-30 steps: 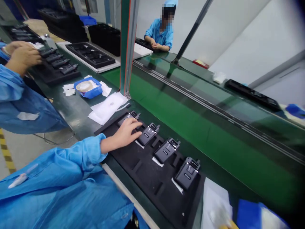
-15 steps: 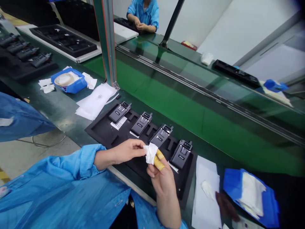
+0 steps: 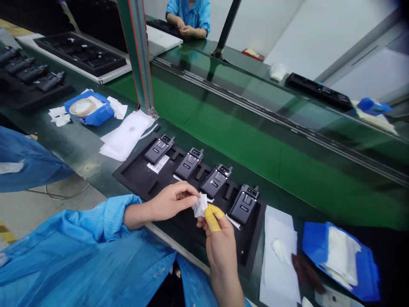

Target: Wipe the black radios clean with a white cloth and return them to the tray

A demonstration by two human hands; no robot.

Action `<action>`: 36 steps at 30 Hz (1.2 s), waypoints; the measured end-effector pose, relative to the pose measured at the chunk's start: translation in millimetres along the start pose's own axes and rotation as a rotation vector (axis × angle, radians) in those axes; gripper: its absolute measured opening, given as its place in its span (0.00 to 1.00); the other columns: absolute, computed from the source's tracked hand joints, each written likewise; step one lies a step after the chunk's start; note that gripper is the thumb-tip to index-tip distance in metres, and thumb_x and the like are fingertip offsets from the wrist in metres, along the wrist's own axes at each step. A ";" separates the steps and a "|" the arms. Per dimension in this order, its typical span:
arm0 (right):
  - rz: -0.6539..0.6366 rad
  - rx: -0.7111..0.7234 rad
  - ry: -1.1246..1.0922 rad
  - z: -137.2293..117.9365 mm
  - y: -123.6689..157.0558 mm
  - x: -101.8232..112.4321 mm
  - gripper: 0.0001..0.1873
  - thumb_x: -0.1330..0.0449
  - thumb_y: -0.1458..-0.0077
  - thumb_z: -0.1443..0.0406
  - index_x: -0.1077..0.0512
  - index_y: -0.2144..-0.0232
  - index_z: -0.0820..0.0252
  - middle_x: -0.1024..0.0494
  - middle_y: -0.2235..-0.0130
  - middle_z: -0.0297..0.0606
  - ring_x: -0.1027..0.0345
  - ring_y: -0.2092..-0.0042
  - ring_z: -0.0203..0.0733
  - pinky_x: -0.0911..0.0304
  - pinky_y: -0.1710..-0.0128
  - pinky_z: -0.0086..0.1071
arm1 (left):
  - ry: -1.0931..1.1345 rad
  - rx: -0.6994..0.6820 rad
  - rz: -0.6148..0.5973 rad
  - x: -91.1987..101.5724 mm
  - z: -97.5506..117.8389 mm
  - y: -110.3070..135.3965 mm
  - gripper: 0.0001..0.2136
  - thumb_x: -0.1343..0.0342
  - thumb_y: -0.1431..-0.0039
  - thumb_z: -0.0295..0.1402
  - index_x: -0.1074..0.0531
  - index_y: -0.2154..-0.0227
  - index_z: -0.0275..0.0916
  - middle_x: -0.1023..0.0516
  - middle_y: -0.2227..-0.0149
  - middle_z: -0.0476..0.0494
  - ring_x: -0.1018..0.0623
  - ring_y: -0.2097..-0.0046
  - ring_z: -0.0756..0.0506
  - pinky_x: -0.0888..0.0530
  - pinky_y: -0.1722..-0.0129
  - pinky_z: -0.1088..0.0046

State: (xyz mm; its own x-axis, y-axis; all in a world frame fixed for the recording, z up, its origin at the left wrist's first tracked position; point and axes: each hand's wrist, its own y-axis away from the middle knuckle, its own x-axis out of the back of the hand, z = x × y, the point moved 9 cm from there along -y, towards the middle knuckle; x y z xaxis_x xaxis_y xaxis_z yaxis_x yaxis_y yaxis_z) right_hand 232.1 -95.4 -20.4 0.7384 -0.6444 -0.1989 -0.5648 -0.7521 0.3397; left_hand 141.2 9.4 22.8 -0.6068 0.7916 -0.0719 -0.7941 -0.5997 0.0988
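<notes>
A small crumpled white wipe [image 3: 200,205] is pinched between my two hands. My left hand [image 3: 171,200] grips its left edge with thumb and fingers. On its other side, my right hand [image 3: 219,232] holds it, with yellow finger cots on two fingers. Just beyond my hands lies a black foam tray [image 3: 137,172] with several black handheld radios in a row. The radio [image 3: 215,181] nearest the wipe sits right behind it, and another radio [image 3: 244,204] is at the right end. Two more radios lie to the left, the farthest one [image 3: 159,149] beside a white label.
At right are white paper sheets [image 3: 277,273] and a blue bin [image 3: 367,268] of folded wipes. At left stand paper sheets [image 3: 128,136] and a blue bin [image 3: 104,115] with tape. A glass panel and a post [image 3: 140,64] rise behind; a co-worker [image 3: 188,21] sits beyond.
My right hand has turned, its yellow-covered fingers now bent over the wipe's right edge. The wipe has shifted slightly. My left hand keeps its pinch, and the view has moved a little.
</notes>
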 end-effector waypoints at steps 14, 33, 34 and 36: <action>0.224 0.162 0.224 -12.2 3.2 24.1 0.22 0.36 0.57 0.52 0.31 0.61 0.57 0.29 0.68 0.33 0.38 0.70 0.33 0.38 0.69 0.31 | 0.248 0.305 -0.042 -12.1 -28.3 1.7 0.20 0.35 0.56 0.47 0.32 0.75 0.33 0.32 0.77 0.53 0.34 0.75 0.55 0.37 0.75 0.79; 0.182 -0.006 -0.188 7.8 -2.8 21.5 0.26 0.34 0.59 0.56 0.31 0.57 0.55 0.27 0.71 0.28 0.34 0.69 0.31 0.39 0.72 0.24 | 0.265 0.277 0.138 11.0 -27.0 3.3 0.20 0.38 0.51 0.45 0.36 0.63 0.36 0.29 0.76 0.53 0.29 0.76 0.53 0.32 0.76 0.79; 0.184 0.016 -0.164 4.7 -1.6 21.8 0.29 0.34 0.58 0.56 0.34 0.52 0.54 0.27 0.71 0.27 0.35 0.70 0.30 0.39 0.72 0.24 | 0.259 0.256 0.119 10.2 -24.6 3.3 0.23 0.37 0.51 0.43 0.37 0.57 0.37 0.28 0.76 0.53 0.28 0.76 0.53 0.32 0.74 0.79; 0.185 0.079 -0.089 -3.4 1.6 23.5 0.35 0.37 0.54 0.57 0.41 0.44 0.51 0.27 0.71 0.26 0.36 0.71 0.29 0.38 0.70 0.24 | 0.239 0.207 0.057 6.9 -19.2 3.3 0.31 0.35 0.54 0.37 0.42 0.49 0.38 0.25 0.72 0.50 0.25 0.72 0.51 0.30 0.70 0.76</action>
State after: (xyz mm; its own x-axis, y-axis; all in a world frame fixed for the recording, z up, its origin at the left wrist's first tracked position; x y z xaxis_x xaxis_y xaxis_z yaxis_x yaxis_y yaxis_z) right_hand 249.8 -111.2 -21.4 0.5864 -0.7792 -0.2212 -0.7170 -0.6264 0.3059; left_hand 133.7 10.6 3.6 -0.6607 0.6929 -0.2887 -0.7493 -0.5863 0.3078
